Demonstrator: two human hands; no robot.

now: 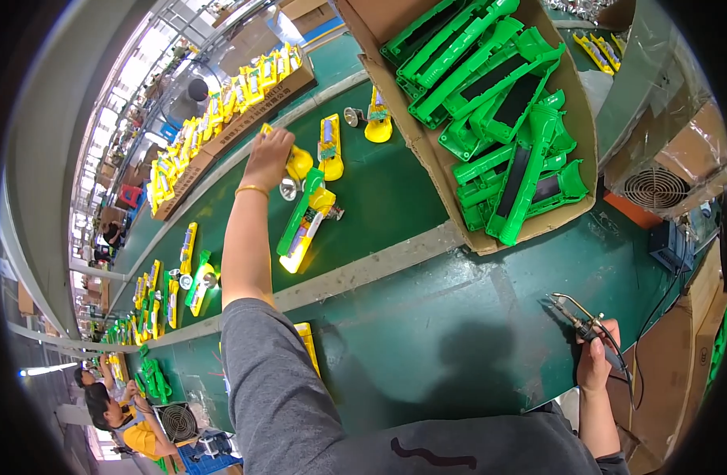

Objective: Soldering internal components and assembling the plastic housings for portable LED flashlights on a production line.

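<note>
My left hand (270,158) reaches out over the green conveyor belt (395,198), its fingers closed over a yellow flashlight shell (300,163). Beside that shell lies a round silver reflector (289,188). Just nearer is another flashlight (304,229), with a green half laid across its yellow half. A yellow half with a battery and circuit board (329,146) rests to the right of my hand. At the right, above the near worktop, my right hand (597,356) grips a soldering iron (577,318) with a curved metal tube along it, tip pointing left.
A cardboard box (478,241) full of green shells (521,170) stands at the far right. Beyond the belt, a long carton (256,119) holds many yellow halves. More flashlights (153,297) line the belt leftward. Co-workers (134,423) sit lower left. A cable trails from the iron.
</note>
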